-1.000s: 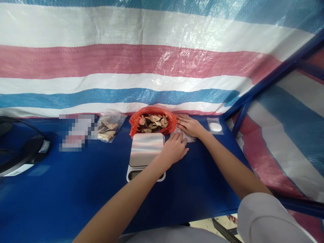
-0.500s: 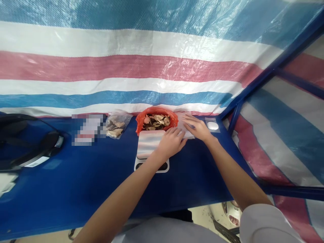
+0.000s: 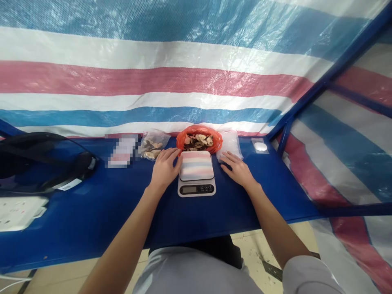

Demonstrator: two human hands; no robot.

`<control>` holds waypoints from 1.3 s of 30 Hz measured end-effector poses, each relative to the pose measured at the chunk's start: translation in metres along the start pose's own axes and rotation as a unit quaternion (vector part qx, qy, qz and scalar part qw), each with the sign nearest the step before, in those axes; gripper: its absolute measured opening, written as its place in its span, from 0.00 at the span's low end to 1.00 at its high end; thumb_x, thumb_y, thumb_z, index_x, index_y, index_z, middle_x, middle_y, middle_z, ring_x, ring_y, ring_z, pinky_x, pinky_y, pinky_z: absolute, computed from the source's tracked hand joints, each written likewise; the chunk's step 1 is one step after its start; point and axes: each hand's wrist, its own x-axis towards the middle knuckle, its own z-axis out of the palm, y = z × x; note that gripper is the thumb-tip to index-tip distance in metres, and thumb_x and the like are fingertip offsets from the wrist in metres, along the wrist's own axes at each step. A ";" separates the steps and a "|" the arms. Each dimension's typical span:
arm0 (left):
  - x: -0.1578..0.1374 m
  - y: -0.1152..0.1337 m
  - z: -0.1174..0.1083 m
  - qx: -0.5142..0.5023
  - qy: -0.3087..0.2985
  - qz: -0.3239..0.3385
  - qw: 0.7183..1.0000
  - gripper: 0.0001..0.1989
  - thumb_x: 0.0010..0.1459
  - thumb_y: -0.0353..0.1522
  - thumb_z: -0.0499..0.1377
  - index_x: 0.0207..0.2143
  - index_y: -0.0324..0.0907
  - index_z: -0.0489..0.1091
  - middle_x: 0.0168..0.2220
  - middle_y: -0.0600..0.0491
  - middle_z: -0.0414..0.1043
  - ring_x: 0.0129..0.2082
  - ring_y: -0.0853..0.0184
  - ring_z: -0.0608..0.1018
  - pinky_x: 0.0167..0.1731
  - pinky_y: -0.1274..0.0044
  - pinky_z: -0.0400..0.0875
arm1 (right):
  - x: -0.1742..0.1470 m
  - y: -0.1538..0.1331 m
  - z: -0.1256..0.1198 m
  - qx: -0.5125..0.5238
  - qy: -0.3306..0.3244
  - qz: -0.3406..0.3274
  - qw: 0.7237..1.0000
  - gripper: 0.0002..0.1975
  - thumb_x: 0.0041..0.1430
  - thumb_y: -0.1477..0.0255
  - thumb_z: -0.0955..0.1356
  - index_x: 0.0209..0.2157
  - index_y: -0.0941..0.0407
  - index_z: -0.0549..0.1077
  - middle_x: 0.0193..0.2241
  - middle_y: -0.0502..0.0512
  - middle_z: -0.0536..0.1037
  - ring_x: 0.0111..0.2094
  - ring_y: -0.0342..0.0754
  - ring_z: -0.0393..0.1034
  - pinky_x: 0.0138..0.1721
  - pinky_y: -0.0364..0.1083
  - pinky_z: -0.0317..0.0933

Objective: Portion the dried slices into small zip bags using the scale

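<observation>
A white digital kitchen scale (image 3: 197, 173) with a shiny plate sits on the blue table in front of me, nothing on it. My left hand (image 3: 164, 165) is at its left edge, fingers stretched out and holding nothing. To the right of the scale, my right hand (image 3: 237, 168) lies open, fingertips at the near edge of a stack of clear plastic bags (image 3: 230, 143). Behind the scale stands an open red plastic bag (image 3: 217, 138) full of dried brown and cream slices (image 3: 199, 141). A clear zip bag (image 3: 152, 149) of similar pieces lies behind my left hand.
A small clear packet with a white round item (image 3: 260, 146) lies at the right. On the left are a blurred-out flat item (image 3: 122, 152), a black strap-like device (image 3: 76, 167) and a white power strip (image 3: 20, 213). Striped sheeting (image 3: 171, 81) and a blue frame bar (image 3: 306, 98) enclose the table.
My left hand has moved left, from beside the clear bags across to the scale's left edge. My right hand has drawn back toward me off the bags. The view has shifted slightly.
</observation>
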 end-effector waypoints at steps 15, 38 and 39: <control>-0.027 -0.024 0.004 0.115 -0.157 -0.046 0.980 0.25 0.67 0.36 0.48 0.59 0.35 0.70 0.64 0.41 0.66 0.66 0.47 0.65 0.67 0.56 0.54 | -0.005 0.001 0.011 -0.020 -0.051 -0.025 0.998 0.20 0.71 0.65 0.60 0.58 0.55 0.74 0.64 0.58 0.68 0.67 0.57 0.58 0.68 0.60 0.55; -0.028 -0.026 0.007 0.109 -0.144 -0.046 0.982 0.23 0.66 0.37 0.51 0.57 0.37 0.73 0.62 0.41 0.68 0.65 0.49 0.67 0.66 0.57 0.56 | -0.005 -0.001 0.013 -0.029 -0.055 -0.020 0.998 0.19 0.71 0.66 0.61 0.57 0.54 0.73 0.64 0.56 0.69 0.67 0.57 0.59 0.67 0.60 0.56; -0.028 -0.026 0.007 0.107 -0.138 -0.046 0.984 0.22 0.66 0.37 0.51 0.56 0.38 0.73 0.61 0.41 0.69 0.64 0.49 0.68 0.66 0.57 0.57 | -0.004 -0.001 0.012 -0.034 -0.056 -0.020 0.998 0.19 0.71 0.66 0.61 0.57 0.55 0.74 0.63 0.57 0.69 0.67 0.58 0.59 0.67 0.60 0.56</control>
